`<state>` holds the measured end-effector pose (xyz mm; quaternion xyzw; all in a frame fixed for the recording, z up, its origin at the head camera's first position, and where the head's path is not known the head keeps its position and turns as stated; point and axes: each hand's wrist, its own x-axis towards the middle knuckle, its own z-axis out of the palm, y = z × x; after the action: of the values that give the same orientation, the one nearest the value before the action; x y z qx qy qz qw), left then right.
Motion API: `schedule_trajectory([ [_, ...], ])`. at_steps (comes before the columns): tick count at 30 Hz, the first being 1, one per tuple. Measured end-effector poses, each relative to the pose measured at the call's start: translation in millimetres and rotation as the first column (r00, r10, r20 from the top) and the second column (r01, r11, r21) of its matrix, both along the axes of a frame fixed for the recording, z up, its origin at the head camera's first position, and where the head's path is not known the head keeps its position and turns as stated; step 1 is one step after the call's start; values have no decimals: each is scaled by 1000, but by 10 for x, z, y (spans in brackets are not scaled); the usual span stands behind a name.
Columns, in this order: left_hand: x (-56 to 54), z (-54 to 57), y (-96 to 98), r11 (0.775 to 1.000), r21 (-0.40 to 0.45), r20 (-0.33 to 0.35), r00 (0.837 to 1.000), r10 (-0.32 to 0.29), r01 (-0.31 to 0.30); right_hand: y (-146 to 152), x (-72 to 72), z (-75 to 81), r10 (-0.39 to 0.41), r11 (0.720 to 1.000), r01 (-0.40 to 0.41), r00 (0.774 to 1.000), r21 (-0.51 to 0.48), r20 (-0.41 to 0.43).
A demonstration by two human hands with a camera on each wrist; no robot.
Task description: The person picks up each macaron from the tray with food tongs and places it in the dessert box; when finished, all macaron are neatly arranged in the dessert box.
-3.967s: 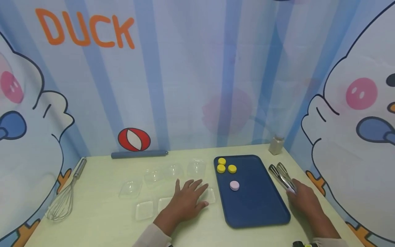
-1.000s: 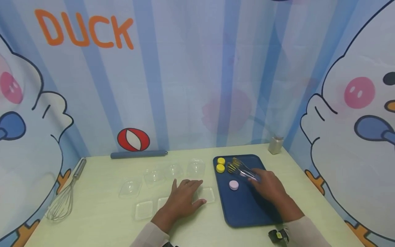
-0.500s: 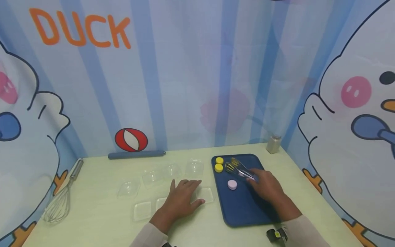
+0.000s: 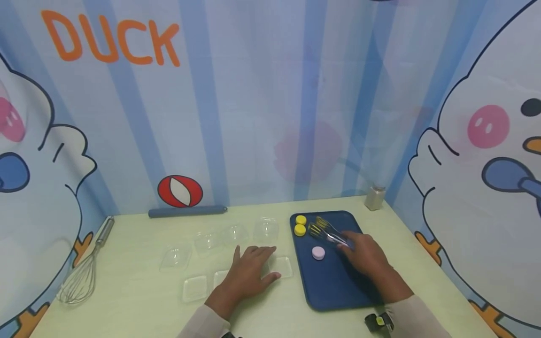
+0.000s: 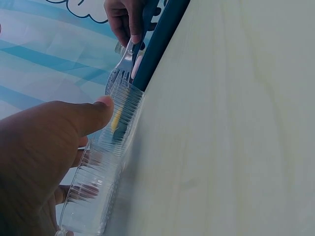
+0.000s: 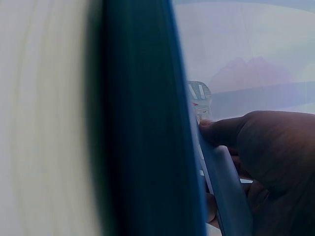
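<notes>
My right hand (image 4: 365, 256) grips metal tongs (image 4: 336, 237) over the back of the blue tray (image 4: 334, 291). The slotted tong ends stand around a yellow macaron, mostly hidden, with yellow showing through the slots. Two more yellow macarons, one behind (image 4: 300, 219) and one in front (image 4: 299, 230), lie by the tray's back left corner. A pale pink macaron (image 4: 318, 253) sits in front of the tongs. My left hand (image 4: 249, 272), fingers spread, lies over clear plastic boxes left of the tray. In the left wrist view, thumb and fingers are on either side of a ribbed box (image 5: 93, 196).
Domed clear lids, among them one at the left (image 4: 175, 257) and one near the tray (image 4: 266, 229), stand behind the box bases (image 4: 195, 288). A whisk (image 4: 84, 267) lies far left, a blue rolling pin (image 4: 188, 211) along the back, a shaker (image 4: 374, 197) in the back right corner.
My right hand has carried the tongs from the table right of the tray to the yellow macaron on it. In the last half second little has moved. The left hand stays about where it was.
</notes>
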<state>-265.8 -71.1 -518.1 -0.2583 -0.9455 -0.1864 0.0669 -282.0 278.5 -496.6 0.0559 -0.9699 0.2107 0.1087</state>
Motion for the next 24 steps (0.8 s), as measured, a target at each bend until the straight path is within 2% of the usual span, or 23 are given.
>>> schedule_trajectory([
  [24,8,10,8,1000,21,11,1000,-3,3,18,4,-9,-7,1000,8,1000,15,-30],
])
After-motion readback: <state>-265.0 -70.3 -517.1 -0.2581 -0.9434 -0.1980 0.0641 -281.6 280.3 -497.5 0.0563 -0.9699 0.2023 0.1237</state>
